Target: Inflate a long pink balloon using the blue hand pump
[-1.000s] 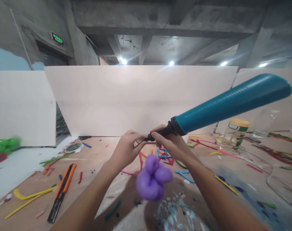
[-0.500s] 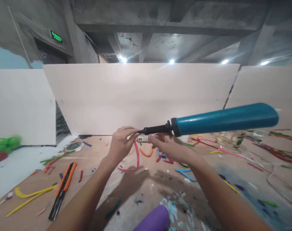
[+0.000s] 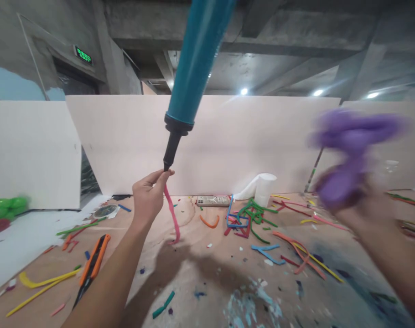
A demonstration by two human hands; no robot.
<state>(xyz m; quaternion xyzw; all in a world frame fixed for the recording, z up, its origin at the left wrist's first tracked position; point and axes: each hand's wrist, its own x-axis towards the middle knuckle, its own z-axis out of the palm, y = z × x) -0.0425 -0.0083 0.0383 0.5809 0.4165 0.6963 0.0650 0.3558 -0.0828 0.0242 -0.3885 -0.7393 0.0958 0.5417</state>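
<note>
Pink balloon [image 3: 172, 214] hangs limp from the left hand [image 3: 148, 197], whose fingers pinch its neck at the nozzle of the upright teal pump [image 3: 190, 77]. Soft and light, it likely handles best at the neck. Blurred right hand [image 3: 353, 207] clutches a purple twisted balloon [image 3: 347, 150].

On the table [image 3: 207, 273], your knife [image 3: 93, 266] lies far left, the paper roll [image 3: 264, 187] sits behind the strips [image 3: 251, 216], against the board [image 3: 228, 141].
</note>
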